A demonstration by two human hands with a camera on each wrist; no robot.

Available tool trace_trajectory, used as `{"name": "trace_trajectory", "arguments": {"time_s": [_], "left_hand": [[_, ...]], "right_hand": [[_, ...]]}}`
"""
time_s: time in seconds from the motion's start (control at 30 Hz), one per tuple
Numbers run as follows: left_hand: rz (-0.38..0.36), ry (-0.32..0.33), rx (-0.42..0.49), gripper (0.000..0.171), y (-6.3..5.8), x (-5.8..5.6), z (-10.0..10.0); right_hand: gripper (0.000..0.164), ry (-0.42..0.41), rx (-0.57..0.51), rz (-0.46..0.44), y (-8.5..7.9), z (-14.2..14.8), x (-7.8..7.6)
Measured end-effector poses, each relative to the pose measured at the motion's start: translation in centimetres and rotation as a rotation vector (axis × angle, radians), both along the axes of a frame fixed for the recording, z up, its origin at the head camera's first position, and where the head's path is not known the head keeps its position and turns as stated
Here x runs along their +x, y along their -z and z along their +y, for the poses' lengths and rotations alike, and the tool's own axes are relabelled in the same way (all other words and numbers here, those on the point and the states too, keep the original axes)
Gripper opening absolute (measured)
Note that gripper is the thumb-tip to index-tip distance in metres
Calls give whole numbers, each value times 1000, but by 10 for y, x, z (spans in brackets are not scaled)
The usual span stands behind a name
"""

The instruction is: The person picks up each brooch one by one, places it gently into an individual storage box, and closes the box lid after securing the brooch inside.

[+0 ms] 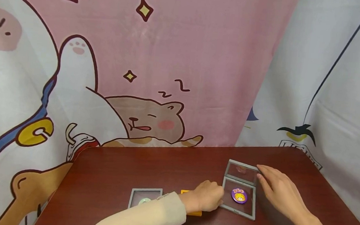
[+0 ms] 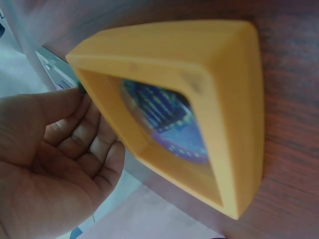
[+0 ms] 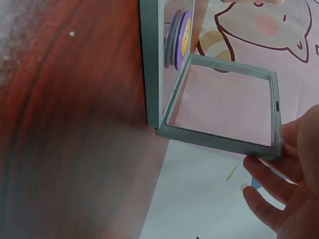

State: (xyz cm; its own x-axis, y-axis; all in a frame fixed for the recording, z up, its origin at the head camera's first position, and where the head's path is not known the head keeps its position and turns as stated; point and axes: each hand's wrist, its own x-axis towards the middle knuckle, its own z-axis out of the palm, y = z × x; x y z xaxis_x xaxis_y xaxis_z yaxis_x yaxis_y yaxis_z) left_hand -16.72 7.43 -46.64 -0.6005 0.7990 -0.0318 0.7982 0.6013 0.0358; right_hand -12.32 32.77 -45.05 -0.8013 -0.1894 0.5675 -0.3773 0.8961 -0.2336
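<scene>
A grey display case (image 1: 238, 213) with clear panes lies unfolded on the table. In its base sits a round purple badge (image 1: 239, 196) with a yellow bear face, seen edge-on in the right wrist view. My right hand (image 1: 283, 195) pinches the outer corner of the raised lid (image 3: 219, 139) between thumb and fingers. With curled fingers my left hand (image 1: 206, 195) pinches the base's left edge, its thumb (image 2: 62, 104) at the rim. Just beside that hand is a yellow frame (image 2: 234, 124) holding a round badge with a dark, blue and purple picture (image 2: 164, 119).
Another grey case (image 1: 146, 189) with a pale round item (image 1: 144, 201) lies farther left, partly hidden by my left sleeve (image 1: 145, 216). The dark red-brown table (image 1: 110, 170) ends at a cartoon-printed cloth (image 1: 204, 57) behind it.
</scene>
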Motion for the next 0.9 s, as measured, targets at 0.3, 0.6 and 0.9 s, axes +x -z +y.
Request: {"name": "trace_trajectory", "arguments": {"time_s": [0.3,0.6,0.9], "left_hand": [[42,11,3,28,2,1,-1],[30,-7,42,26,2,1,-4],[22,4,61,26,2,0,-5]], "right_hand": [[39,-39,46,115,5,2,11],[35,-86,77,113,4,-3,21],[29,-142,82,118,6,-6,30]]}}
